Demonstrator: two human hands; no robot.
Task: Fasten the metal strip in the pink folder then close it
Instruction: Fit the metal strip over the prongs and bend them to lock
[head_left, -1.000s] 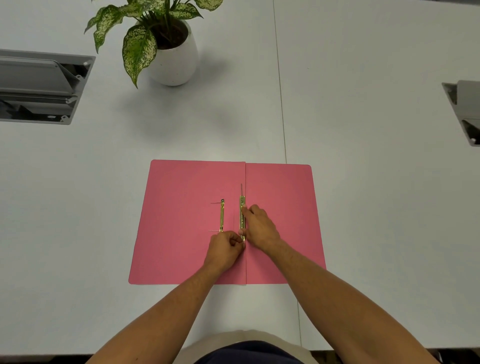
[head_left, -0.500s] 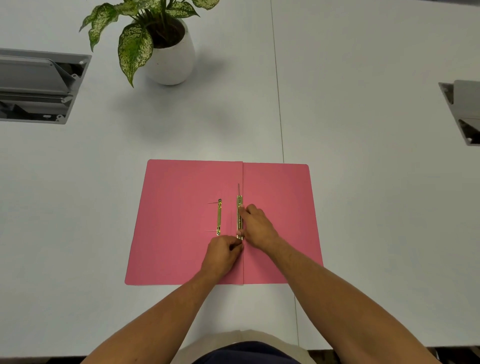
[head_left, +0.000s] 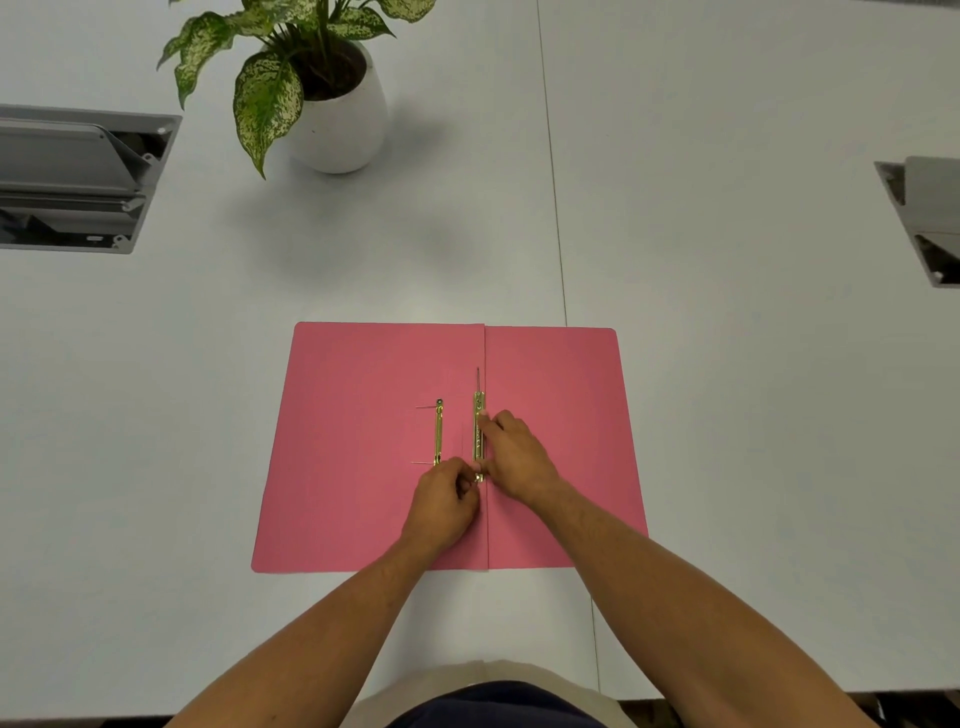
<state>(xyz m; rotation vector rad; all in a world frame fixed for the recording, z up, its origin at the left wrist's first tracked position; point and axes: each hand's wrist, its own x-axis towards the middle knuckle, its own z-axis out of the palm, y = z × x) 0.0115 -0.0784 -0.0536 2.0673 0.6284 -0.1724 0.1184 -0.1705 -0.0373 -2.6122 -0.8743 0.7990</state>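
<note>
On the white table (head_left: 727, 415), near the person, the pink folder (head_left: 363, 467) lies open and flat, its two leaves spread to the left and to the right of the middle fold. At the far left a grey floor-box style hatch (head_left: 78, 176) sits in the table, and further to the right a potted plant (head_left: 332, 104) with spotted leaves stands well apart from the folder. On the left leaf lies a thin gold metal bar (head_left: 438, 434), parallel to the fold, with two fine prongs pointing to the left. Just beside the fold lies the metal strip (head_left: 478, 431), gold, long and narrow, with one thin prong standing out past its far end. The left hand (head_left: 441, 506) is curled, and its fingertips pinch the near end of the strip. The right hand (head_left: 514, 457) rests on the right leaf, its fingers pressing on the strip from the right side. At the far right another grey hatch (head_left: 930, 218) is partly in view.
</note>
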